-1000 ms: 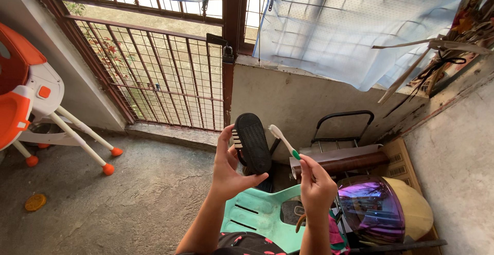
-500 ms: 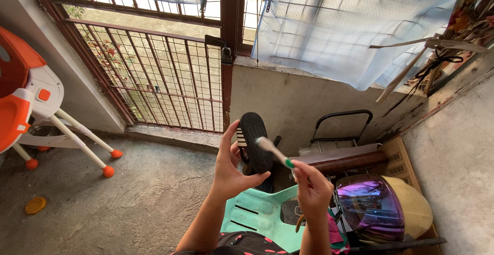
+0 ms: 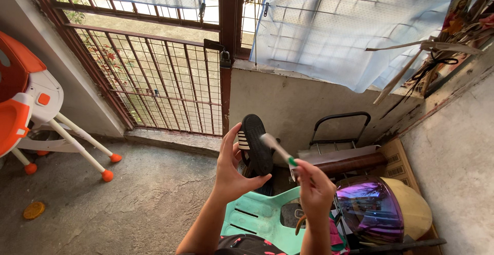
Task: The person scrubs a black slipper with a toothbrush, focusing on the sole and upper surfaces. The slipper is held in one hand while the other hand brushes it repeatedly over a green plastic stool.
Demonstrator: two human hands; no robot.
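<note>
A person's left hand (image 3: 231, 170) grips a black shoe (image 3: 254, 144) sole-up, while the right hand (image 3: 314, 190) pinches a toothbrush (image 3: 278, 149) whose blurred head lies against the sole. Just below sits a mint-green plastic chair (image 3: 260, 216); at right, a cream helmet (image 3: 383, 208) with a purple mirrored visor rests beside a flattened brown cardboard box (image 3: 401, 162) printed in dark ink. Behind stand a folding trolley (image 3: 339, 131), a low concrete wall, a padlocked rust-red mesh gate (image 3: 164, 80) and, far left, an orange-and-white high chair (image 3: 31, 111).
</note>
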